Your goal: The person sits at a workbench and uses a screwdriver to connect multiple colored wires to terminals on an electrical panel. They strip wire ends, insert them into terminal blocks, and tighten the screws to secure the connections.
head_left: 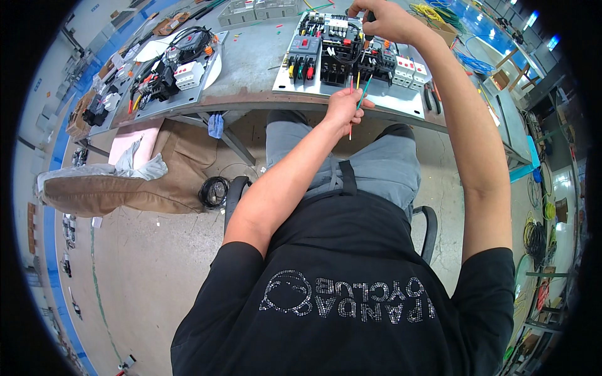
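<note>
A metal mounting plate (307,86) lies at the table's front edge, carrying a crowded electrical assembly with black contactors (337,70), a grey circuit breaker (306,45) and white modules (409,72). Thin red, yellow and green wires (364,92) run from its front edge into my left hand (346,108), closed around them just off the table edge. Above the assembly, my right hand (390,22) is wrapped round the dark handle of a screwdriver (370,26), held upright over the terminals. Its tip is too small to make out among the parts.
Pliers (433,97) lie right of the plate. A second wired assembly (172,78) rests on the left of the table (244,78). Grey plastic boxes (257,11) stand behind. A brown cloth-draped seat (125,188) and coiled black cable (215,191) are at the lower left.
</note>
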{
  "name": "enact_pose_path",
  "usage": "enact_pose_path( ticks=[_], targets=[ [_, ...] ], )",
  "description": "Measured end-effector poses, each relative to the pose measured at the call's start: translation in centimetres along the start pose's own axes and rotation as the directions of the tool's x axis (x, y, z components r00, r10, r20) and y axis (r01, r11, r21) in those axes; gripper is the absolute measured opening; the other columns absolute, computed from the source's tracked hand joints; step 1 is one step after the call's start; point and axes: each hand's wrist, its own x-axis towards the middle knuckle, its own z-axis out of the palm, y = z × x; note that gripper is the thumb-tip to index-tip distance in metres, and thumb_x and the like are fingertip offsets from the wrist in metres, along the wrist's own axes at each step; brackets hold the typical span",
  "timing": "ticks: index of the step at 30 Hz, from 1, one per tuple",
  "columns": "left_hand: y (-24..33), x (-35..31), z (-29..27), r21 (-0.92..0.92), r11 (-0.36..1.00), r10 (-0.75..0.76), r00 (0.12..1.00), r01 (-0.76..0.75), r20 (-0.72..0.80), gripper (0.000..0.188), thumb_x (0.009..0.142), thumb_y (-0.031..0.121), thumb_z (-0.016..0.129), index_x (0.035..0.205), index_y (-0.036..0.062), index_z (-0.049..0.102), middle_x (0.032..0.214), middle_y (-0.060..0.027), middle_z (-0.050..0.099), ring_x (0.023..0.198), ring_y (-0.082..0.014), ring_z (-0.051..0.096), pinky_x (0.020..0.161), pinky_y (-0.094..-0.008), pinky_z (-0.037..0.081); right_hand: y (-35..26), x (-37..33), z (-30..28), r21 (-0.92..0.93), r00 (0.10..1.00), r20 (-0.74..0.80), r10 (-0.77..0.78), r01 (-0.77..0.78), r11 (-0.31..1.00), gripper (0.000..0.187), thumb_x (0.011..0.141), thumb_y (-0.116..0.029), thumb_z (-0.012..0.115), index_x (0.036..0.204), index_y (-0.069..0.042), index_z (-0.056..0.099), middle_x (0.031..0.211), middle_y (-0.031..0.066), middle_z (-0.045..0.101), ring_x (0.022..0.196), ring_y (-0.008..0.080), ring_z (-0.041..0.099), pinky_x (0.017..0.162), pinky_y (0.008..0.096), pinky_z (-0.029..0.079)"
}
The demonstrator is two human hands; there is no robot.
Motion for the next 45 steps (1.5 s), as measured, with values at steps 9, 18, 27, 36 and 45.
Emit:
enact_pose_path(
  ticks=[9,18,27,36,45],
  targets=[
    [-0.2,0.3,0.1,0.003,1.000,0.006,1.000,-0.006,-0.007,0.018,0.108,0.019,0.054,0.110,0.0015,0.058,0.089,-0.0133,0.071,0.052,-0.0072,0.042,0.042,-0.0221,0.029,0.0,-0.2,0.0,0.015,1.000,0.007,0.004,-0.004,1.000,0.042,0.080,-0.017,0.070,0.121,-0.007,0.069,0.097,0.0174,0.075,0.091,0.0326,0.071,0.085,0.0419,0.056],
    [-0.1,0.5,-0.2,0.032,0.999,0.029,0.998,-0.027,-0.055,0.018,0.107,0.019,0.055,0.107,0.0014,0.058,0.088,-0.0139,0.071,0.051,-0.0078,0.042,0.042,-0.0231,0.029,0.3,-0.7,-0.6,0.161,0.998,0.069,0.009,-0.020,0.987,0.042,0.080,-0.019,0.077,0.119,-0.006,0.068,0.094,0.0146,0.073,0.087,0.0259,0.069,0.079,0.0380,0.055],
    [-1.0,-0.5,-0.1,0.004,1.000,-0.005,1.000,0.006,-0.027,0.016,0.107,0.019,0.056,0.107,0.0032,0.057,0.091,-0.0141,0.071,0.053,-0.0073,0.040,0.043,-0.0223,0.029,0.8,0.7,-0.4,-0.124,0.998,0.053,0.029,-0.022,0.992,0.028,0.095,-0.028,0.070,0.111,-0.006,0.065,0.100,0.0132,0.071,0.094,0.0317,0.067,0.082,0.0413,0.051],
    [-1.4,-0.3,-0.1,-0.030,0.999,-0.013,1.000,0.012,-0.029,0.015,0.107,0.017,0.055,0.111,0.0034,0.058,0.090,-0.0146,0.071,0.052,-0.0081,0.041,0.042,-0.0229,0.028,0.0,0.8,0.0,0.118,0.994,0.108,-0.008,-0.005,0.993,0.035,0.088,-0.013,0.064,0.123,-0.008,0.063,0.088,0.0055,0.065,0.084,0.0175,0.066,0.082,0.0342,0.050],
    [-1.7,0.2,0.0,-0.060,0.998,-0.002,1.000,0.001,-0.014,0.015,0.107,0.018,0.056,0.112,0.0031,0.057,0.089,-0.0157,0.071,0.050,-0.0079,0.040,0.041,-0.0231,0.026,2.2,2.7,0.3,-0.123,1.000,0.018,0.013,-0.010,0.992,0.027,0.094,-0.025,0.063,0.113,-0.007,0.068,0.090,0.0089,0.068,0.088,0.0207,0.064,0.080,0.0364,0.050]
  ],
)
